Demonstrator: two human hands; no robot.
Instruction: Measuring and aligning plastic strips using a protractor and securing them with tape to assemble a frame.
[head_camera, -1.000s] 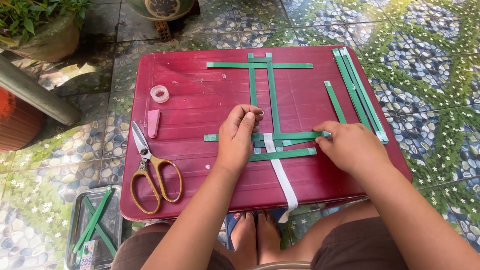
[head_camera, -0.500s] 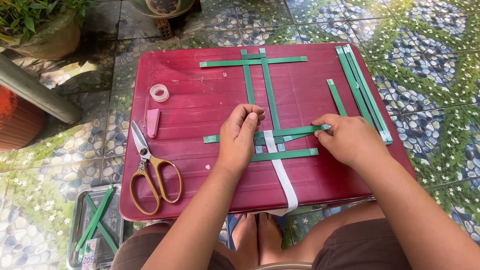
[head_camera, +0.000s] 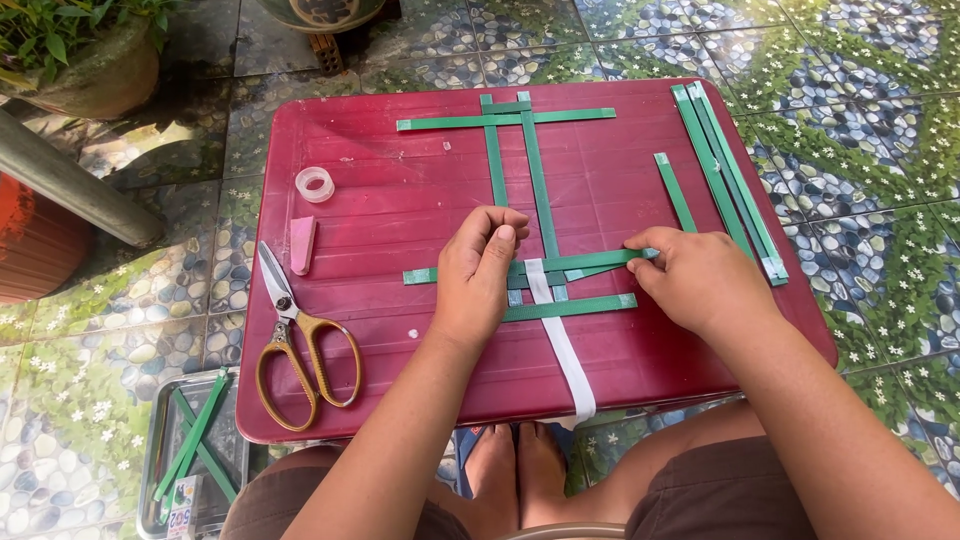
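On a dark red plastic table (head_camera: 400, 190) lies a lattice of green strips (head_camera: 540, 190), two upright ones crossed by horizontal ones, with a white strip (head_camera: 565, 350) running down over the front edge. My left hand (head_camera: 480, 270) presses down on the crossing of the strips, fingers curled. My right hand (head_camera: 695, 280) pinches the right end of a horizontal green strip (head_camera: 600, 262) between thumb and fingers.
Several spare green strips (head_camera: 730, 180) lie at the table's right side. Scissors with tan handles (head_camera: 300, 345), a pink eraser-like piece (head_camera: 302, 243) and a tape roll (head_camera: 314, 184) lie on the left. A metal tray (head_camera: 195, 455) with green strips sits on the tiled floor.
My right hand has shifted slightly along the horizontal strip, and the view has tilted so the table sits a little lower. My left hand stays pressed on the crossing.
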